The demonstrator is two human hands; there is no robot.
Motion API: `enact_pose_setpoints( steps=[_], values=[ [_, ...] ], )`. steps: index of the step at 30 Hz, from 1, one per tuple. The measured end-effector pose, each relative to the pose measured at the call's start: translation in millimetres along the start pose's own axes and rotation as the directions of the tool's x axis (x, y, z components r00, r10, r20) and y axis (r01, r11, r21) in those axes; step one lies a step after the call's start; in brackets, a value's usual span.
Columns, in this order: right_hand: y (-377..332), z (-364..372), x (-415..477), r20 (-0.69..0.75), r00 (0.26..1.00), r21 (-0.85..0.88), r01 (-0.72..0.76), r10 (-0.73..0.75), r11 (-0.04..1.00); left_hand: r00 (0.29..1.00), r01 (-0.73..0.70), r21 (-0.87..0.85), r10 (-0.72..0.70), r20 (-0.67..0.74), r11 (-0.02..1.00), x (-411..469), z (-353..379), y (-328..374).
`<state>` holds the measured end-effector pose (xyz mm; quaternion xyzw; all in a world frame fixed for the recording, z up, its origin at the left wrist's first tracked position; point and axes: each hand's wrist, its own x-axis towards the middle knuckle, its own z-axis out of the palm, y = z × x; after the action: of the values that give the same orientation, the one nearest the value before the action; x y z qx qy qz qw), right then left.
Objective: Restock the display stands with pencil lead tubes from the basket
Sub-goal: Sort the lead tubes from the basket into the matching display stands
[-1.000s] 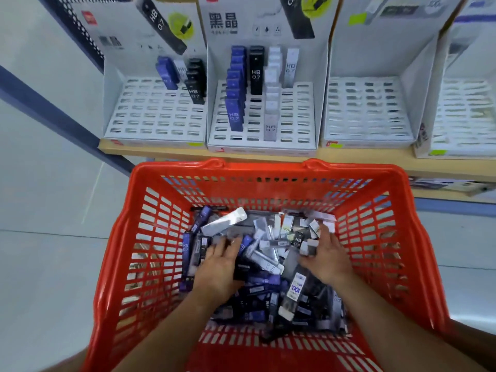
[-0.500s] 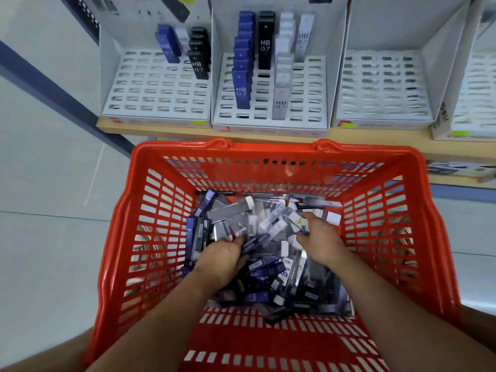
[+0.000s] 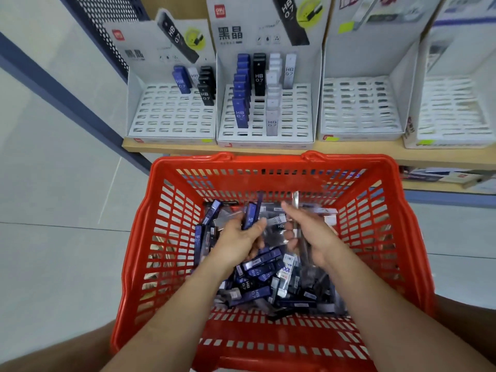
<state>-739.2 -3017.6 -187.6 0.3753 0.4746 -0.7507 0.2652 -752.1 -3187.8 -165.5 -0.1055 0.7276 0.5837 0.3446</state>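
Reaching into the red basket [image 3: 268, 161], both hands are over the loose pile of lead tubes [image 3: 257, 277] that covers its floor. The left hand [image 3: 236, 244] curls its fingers round a blue tube [image 3: 251, 217] that sticks up from its grip. The right hand [image 3: 316, 237] pinches a pale, blurred tube [image 3: 295, 202] between thumb and fingers. Beyond the basket, white display stands [image 3: 295, 114] sit side by side on a wooden shelf [image 3: 349, 150]. The two left ones carry some blue, black and white tubes upright in their slots.
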Motion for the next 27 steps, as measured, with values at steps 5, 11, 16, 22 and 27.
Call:
enact_pose_setpoints(
  steps=[5,11,16,22,27],
  values=[
    [-6.3,25.5,-28.7,0.073,0.994,-0.065,0.086,-0.081,0.994,0.993,-0.092,0.142,0.082,0.080,0.985,-20.2,19.8,27.1],
    [-29.4,31.5,-61.2,0.083,0.971,0.006,0.224,-0.224,0.974,0.988,-0.146,0.050,0.143,0.059,0.988,-51.0,18.6,56.0],
    [-52.3,46.0,-86.0,0.107,0.955,-0.033,0.283,-0.278,0.959,0.971,-0.175,-0.302,0.113,-0.211,0.937,-61.4,10.5,78.0],
    [-55.1,72.2,-113.1,0.248,0.886,-0.020,0.408,-0.391,0.913,0.980,-0.156,-0.537,0.060,-0.192,0.829,-81.4,5.0,112.0],
    [-61.2,80.7,-113.5,0.214,0.837,-0.081,0.529,-0.503,0.845,0.958,-0.191,-0.522,0.042,-0.284,0.831,-82.0,10.0,121.4]
  ],
)
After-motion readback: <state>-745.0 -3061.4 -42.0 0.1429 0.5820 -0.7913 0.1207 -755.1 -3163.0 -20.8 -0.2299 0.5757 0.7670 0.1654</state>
